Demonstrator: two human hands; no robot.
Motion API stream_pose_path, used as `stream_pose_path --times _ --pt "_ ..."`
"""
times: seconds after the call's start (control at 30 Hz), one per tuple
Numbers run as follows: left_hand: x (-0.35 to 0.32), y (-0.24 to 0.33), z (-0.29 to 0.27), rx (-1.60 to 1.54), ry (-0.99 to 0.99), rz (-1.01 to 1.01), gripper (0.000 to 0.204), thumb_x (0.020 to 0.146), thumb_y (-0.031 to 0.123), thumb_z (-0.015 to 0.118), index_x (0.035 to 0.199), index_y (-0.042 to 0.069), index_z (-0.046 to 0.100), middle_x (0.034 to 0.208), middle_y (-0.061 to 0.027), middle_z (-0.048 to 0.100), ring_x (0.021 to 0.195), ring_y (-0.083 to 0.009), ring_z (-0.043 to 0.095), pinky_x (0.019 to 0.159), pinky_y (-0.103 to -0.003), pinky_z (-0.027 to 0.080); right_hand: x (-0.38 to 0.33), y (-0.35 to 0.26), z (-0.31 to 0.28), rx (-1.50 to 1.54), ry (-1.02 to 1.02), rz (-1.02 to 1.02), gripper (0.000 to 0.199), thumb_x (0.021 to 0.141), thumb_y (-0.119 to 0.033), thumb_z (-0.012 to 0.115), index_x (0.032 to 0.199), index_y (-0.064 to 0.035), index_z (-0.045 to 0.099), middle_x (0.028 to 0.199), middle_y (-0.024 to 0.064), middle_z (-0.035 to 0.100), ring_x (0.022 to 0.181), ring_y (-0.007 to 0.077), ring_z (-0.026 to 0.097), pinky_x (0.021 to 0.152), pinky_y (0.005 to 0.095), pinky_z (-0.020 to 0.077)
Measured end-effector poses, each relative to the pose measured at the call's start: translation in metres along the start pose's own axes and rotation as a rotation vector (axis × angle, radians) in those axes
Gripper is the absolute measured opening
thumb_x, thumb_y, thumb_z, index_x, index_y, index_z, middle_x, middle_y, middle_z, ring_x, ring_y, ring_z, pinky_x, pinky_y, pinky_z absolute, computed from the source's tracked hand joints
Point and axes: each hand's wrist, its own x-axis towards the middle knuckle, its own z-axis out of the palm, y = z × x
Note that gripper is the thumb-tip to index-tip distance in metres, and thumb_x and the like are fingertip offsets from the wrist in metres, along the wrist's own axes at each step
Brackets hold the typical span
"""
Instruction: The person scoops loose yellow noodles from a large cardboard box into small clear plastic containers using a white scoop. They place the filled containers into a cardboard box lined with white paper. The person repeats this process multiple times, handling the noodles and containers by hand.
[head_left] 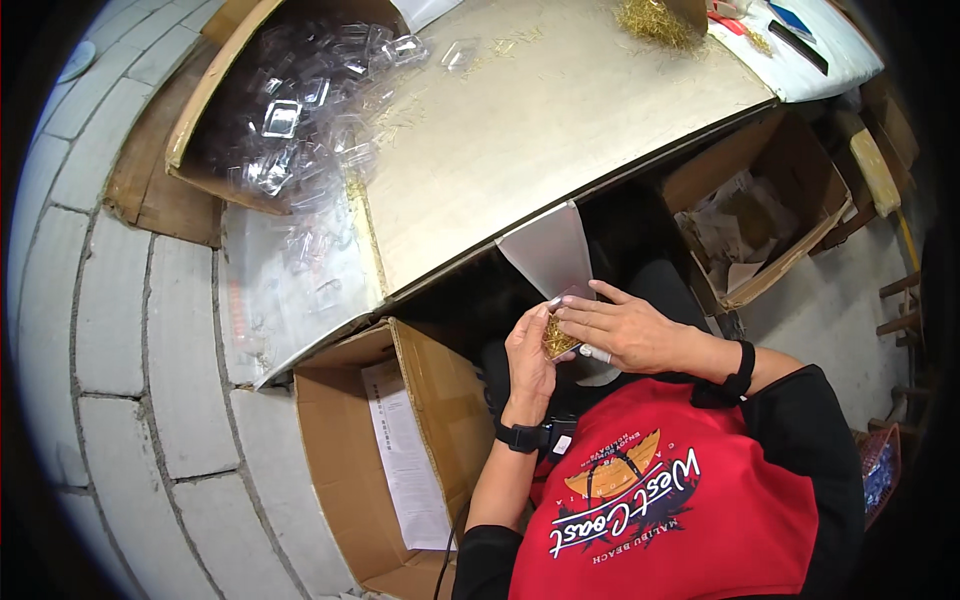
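Note:
Above my lap, my left hand [531, 357] is closed around the side of a small clear plastic box [556, 336]. Thin gold-coloured pieces, like pins, show inside it. My right hand [628, 331] lies across the box from the other side, its fingers stretched over the upper part and its thumb at the near side. Something white [596, 353] sits on or by that thumb. The fingers hide much of the box, so I cannot tell whether its lid is closed. Just beyond my hands, a translucent sheet [552, 250] hangs at the table edge.
Clear plastic boxes [282, 118] spill from a carton onto the pale table [520, 140]. A gold pile [655, 22] lies at the far edge. Cartons stand below: one [432, 400] left with a paper sheet, another [800, 190] right. A black phone-like object [798, 47] rests far right.

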Motion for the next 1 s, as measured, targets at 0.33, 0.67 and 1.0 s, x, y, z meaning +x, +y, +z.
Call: stream_pose_path --times 0.33,0.67,1.0 --pt "-0.007 0.016 0.018 -0.018 -0.042 0.055 0.029 0.095 0.026 0.047 0.11 0.002 0.056 0.095 -0.009 0.064 0.076 -0.0165 0.067 0.049 -0.028 0.058 0.0 -0.004 -0.021 -0.015 0.084 0.031 0.046 0.082 -0.012 0.06 0.126 -0.004 0.049 0.134 0.0121 0.047 0.128 0.0268 0.042 0.106 0.0472 0.0292" --pt "-0.027 0.075 0.017 0.073 0.034 0.18 0.033 0.097 0.03 0.043 0.106 0.0 0.055 0.091 -0.0095 0.063 0.074 -0.0158 0.066 0.048 -0.028 0.057 0.024 -0.005 -0.05 0.106 0.374 0.076 0.042 0.079 -0.007 0.062 0.119 -0.0009 0.053 0.123 0.0155 0.055 0.12 0.0318 0.049 0.1 0.0465 0.0379" --pt "-0.111 0.205 -0.142 0.022 0.524 0.578 0.029 0.093 0.027 0.042 0.105 0.006 0.057 0.099 -0.0082 0.063 0.082 -0.0195 0.065 0.051 -0.032 0.056 0.018 -0.003 -0.037 0.293 0.314 0.255 0.045 0.079 0.01 0.054 0.122 -0.0019 0.051 0.125 0.0171 0.053 0.107 0.0304 0.058 0.089 0.0339 0.0471"
